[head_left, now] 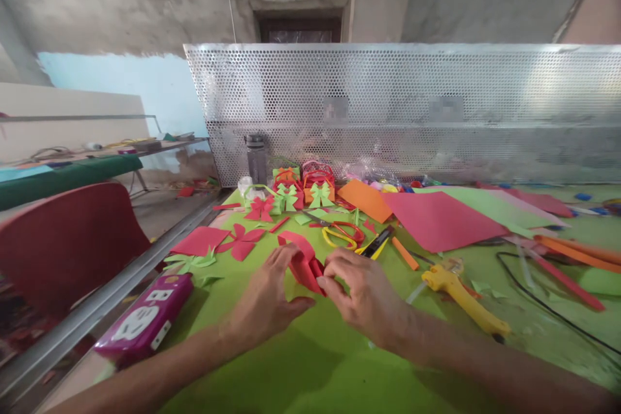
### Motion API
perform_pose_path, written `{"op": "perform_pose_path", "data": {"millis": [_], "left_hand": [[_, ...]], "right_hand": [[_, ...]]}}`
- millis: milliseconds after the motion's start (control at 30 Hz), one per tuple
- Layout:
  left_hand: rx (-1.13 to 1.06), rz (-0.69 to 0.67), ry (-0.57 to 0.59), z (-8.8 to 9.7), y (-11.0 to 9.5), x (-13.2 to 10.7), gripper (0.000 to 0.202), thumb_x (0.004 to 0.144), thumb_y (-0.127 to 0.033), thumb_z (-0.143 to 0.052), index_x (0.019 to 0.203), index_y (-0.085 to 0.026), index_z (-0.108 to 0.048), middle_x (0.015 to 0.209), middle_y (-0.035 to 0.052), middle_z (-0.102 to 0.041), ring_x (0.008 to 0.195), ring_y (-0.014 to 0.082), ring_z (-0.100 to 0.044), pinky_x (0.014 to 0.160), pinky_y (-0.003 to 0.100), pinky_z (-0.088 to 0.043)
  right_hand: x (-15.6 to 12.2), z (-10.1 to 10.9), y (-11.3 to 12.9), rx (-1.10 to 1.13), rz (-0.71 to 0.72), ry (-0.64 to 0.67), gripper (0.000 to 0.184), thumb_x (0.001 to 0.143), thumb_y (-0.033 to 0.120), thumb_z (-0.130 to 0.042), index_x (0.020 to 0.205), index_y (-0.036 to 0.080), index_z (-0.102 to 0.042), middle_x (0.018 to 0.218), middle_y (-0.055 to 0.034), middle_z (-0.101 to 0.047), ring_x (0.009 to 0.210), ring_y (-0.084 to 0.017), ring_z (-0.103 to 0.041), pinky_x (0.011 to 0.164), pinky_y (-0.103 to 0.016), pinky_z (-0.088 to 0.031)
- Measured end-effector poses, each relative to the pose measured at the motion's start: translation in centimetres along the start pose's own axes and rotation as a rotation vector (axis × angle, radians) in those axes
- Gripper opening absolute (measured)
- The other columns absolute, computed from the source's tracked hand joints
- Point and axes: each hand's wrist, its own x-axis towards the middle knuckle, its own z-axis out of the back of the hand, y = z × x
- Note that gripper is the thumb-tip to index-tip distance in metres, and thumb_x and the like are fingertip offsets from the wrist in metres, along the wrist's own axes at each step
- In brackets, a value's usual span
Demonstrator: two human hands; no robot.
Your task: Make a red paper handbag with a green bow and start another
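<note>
A folded piece of red paper (301, 264) sits low over the green table (291, 362), held between both hands. My left hand (264, 301) grips its left side, thumb under the lower edge and fingers along the top. My right hand (363, 291) pinches the right end of the same fold with thumb and fingertips. Both hands are closed on the paper. Just beyond them lie red-and-yellow scissors (342, 233) and a yellow-black utility knife (376, 244).
A yellow glue gun (463, 297) with a black cord lies to the right. A purple power strip (143, 320) sits at the left edge. Red paper flowers (240, 242), small paper baskets (317, 184), coloured sheets (439, 220), a bottle (256, 158) and a perforated metal screen (412, 110) are behind.
</note>
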Motion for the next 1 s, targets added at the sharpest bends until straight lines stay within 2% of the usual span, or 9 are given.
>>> {"op": "perform_pose_path", "data": {"millis": [100, 233, 367, 500, 800, 1000], "left_hand": [[0.098, -0.111, -0.043, -1.1, 0.3, 0.7, 0.037, 0.064, -0.021, -0.069, 0.097, -0.019, -0.053, 0.099, 0.0078, -0.062, 0.096, 0.0288, -0.059, 0.079, 0.043, -0.052], [0.111, -0.238, -0.15, -2.9, 0.8, 1.2, 0.034, 0.069, -0.019, -0.06, 0.101, -0.018, -0.049, 0.092, 0.0081, -0.061, 0.089, 0.0261, -0.059, 0.075, 0.041, -0.052], [0.098, -0.27, -0.186, -3.9, 0.8, 1.8, 0.03, 0.072, -0.012, -0.052, 0.101, -0.016, -0.047, 0.087, 0.0093, -0.06, 0.082, 0.0248, -0.06, 0.07, 0.039, -0.053], [0.086, -0.313, -0.207, -4.0, 1.0, 2.2, 0.033, 0.072, -0.013, -0.051, 0.104, -0.015, -0.047, 0.088, 0.0103, -0.061, 0.082, 0.0263, -0.061, 0.07, 0.039, -0.053], [0.078, -0.395, -0.212, -3.5, 2.0, 1.3, 0.047, 0.072, -0.015, -0.058, 0.116, -0.015, -0.042, 0.105, 0.015, -0.061, 0.099, 0.0303, -0.059, 0.087, 0.045, -0.05], [0.046, -0.38, -0.188, -3.3, 1.4, 1.3, 0.038, 0.075, -0.011, -0.053, 0.111, -0.016, -0.042, 0.097, 0.0119, -0.062, 0.088, 0.0257, -0.061, 0.077, 0.04, -0.053]], "right_hand": [[0.0, -0.2, -0.2, -0.001, -0.021, 0.011, 0.02, 0.086, 0.014, -0.047, 0.066, 0.019, -0.05, 0.069, -0.0027, -0.056, 0.062, -0.016, -0.053, 0.059, -0.028, -0.042], [0.1, -0.4, -0.3, 0.004, -0.032, 0.011, 0.02, 0.085, 0.014, -0.048, 0.066, 0.019, -0.05, 0.067, -0.0018, -0.055, 0.061, -0.017, -0.052, 0.057, -0.028, -0.041], [0.0, -0.7, -0.7, 0.012, -0.028, -0.007, 0.021, 0.086, 0.017, -0.049, 0.066, 0.02, -0.05, 0.066, -0.0012, -0.055, 0.061, -0.017, -0.053, 0.057, -0.029, -0.041], [-0.2, -1.0, -1.2, 0.024, -0.029, -0.022, 0.018, 0.087, 0.022, -0.051, 0.069, 0.02, -0.053, 0.068, -0.0017, -0.057, 0.063, -0.018, -0.055, 0.058, -0.029, -0.043], [-0.4, -1.3, -1.1, 0.191, -0.034, -0.082, 0.01, 0.086, 0.023, -0.055, 0.076, 0.023, -0.051, 0.071, 0.0005, -0.057, 0.064, -0.016, -0.057, 0.057, -0.027, -0.045], [-0.5, -1.5, -1.4, 0.254, -0.092, -0.072, 0.011, 0.086, 0.024, -0.054, 0.075, 0.024, -0.052, 0.069, 0.0022, -0.057, 0.062, -0.015, -0.057, 0.057, -0.027, -0.044]]}}
